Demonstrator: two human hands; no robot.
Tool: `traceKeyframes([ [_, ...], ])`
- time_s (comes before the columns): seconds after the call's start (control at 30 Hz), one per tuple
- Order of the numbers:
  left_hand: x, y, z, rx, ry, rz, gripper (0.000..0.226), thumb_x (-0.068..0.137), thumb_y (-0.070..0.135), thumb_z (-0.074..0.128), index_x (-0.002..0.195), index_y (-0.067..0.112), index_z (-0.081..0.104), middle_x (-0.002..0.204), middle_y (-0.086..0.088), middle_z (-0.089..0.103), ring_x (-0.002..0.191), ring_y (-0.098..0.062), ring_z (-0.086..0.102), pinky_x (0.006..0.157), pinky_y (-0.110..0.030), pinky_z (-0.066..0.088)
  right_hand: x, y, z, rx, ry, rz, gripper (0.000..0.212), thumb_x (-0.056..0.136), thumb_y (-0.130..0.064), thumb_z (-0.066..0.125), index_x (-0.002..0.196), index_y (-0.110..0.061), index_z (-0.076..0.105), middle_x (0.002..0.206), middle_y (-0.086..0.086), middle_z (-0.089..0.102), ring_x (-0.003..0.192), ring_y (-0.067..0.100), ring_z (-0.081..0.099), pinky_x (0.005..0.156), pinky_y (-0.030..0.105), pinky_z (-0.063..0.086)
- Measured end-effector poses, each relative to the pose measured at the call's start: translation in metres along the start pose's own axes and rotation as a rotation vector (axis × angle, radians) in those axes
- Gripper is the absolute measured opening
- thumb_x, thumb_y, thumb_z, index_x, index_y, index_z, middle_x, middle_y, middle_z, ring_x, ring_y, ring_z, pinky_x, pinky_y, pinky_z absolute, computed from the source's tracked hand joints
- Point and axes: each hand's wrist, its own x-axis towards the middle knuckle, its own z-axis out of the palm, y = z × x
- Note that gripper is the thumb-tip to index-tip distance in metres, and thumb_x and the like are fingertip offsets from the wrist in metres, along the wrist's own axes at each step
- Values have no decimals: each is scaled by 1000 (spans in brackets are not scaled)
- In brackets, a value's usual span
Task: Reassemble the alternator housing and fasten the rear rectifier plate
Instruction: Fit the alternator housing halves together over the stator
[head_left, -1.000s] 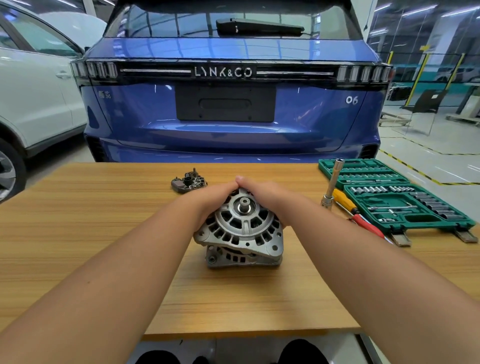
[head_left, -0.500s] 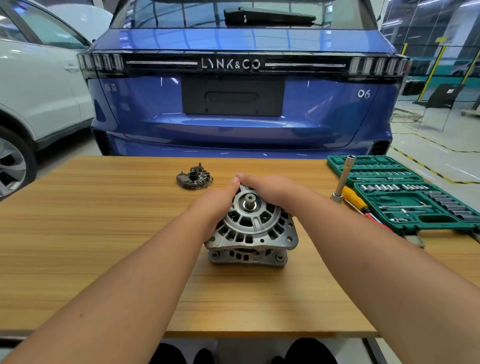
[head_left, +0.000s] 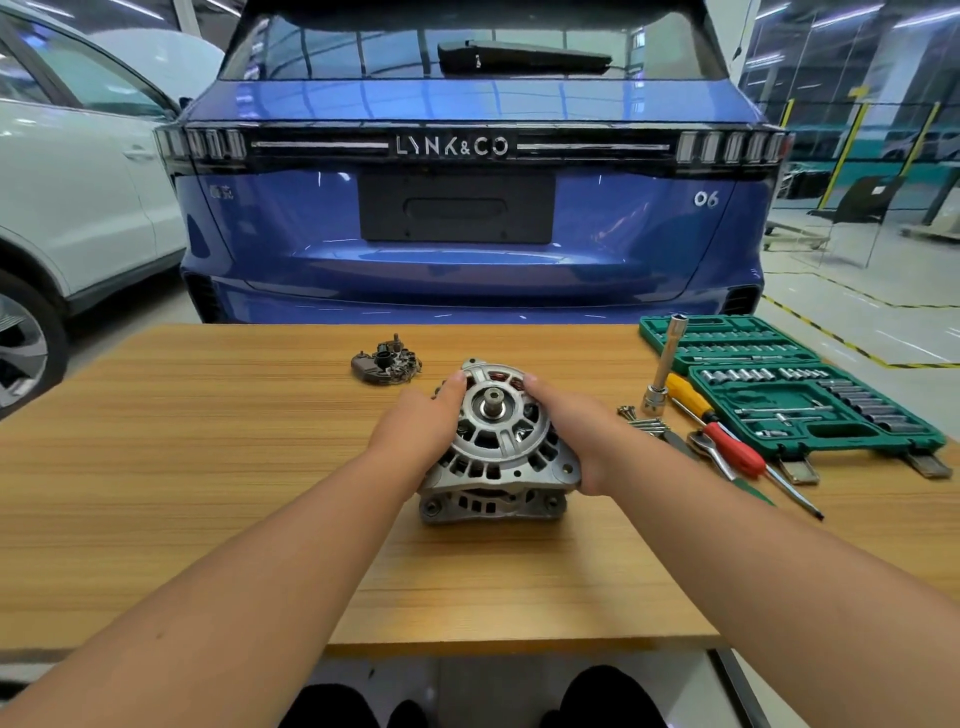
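A silver alternator housing (head_left: 496, 457) stands on the wooden table (head_left: 208, 467) with its shaft end up, the top half tilted toward me over the lower half. My left hand (head_left: 415, 426) grips its left side, thumb on the upper rim. My right hand (head_left: 576, 431) grips its right side, fingers curled round the edge. The dark rectifier plate (head_left: 385, 361) lies apart on the table, behind and to the left. A few loose bolts (head_left: 641, 421) lie to the right of my right hand.
An open green socket set case (head_left: 789, 384) sits at the right. Beside it stand an upright socket extension (head_left: 665, 364) and lie a yellow-handled screwdriver (head_left: 685, 395), a red-handled screwdriver (head_left: 737, 454) and a ratchet (head_left: 709, 449). A blue car (head_left: 467, 223) is behind the table.
My hands have slid apart from the top of the housing to its sides, uncovering the shaft and top face. The top half now sits tilted. The camera has tipped slightly.
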Motion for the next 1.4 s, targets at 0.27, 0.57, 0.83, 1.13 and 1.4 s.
traceKeyframes([
  [0.27,0,3,-10,-207,-316,-292,80,78,86,51,104,11,67,81,-16,77,60,-36,73,68,-48,51,10,-13,0,-153,80,61,48,81,-61,59,91,-14,66,81,7,77,68,27,73,93,48,53],
  [0.57,12,-1,-7,-200,-335,-229,88,81,91,33,114,17,66,83,-13,78,62,-28,75,39,-35,54,21,-15,4,-112,-2,15,65,84,-72,61,105,-11,68,89,14,78,74,33,76,56,41,60],
  [0.83,18,3,-6,-178,-350,-238,97,78,94,31,120,14,63,90,-16,78,77,-34,77,65,-46,61,24,-9,7,-97,46,-41,67,82,-73,64,107,-11,68,89,14,78,79,35,76,79,51,62],
  [1.13,12,6,-8,-39,-164,-219,101,74,96,33,123,12,60,99,-18,75,93,-39,71,87,-57,55,11,-3,14,-77,130,-66,84,78,-78,61,130,-12,61,121,14,70,110,36,67,101,53,52],
  [1.4,13,4,-7,-201,-310,-238,88,79,91,40,112,14,67,88,-15,78,76,-35,76,73,-48,62,17,-4,11,-173,160,-71,84,75,-83,58,120,-12,66,105,12,76,93,35,73,92,50,57],
])
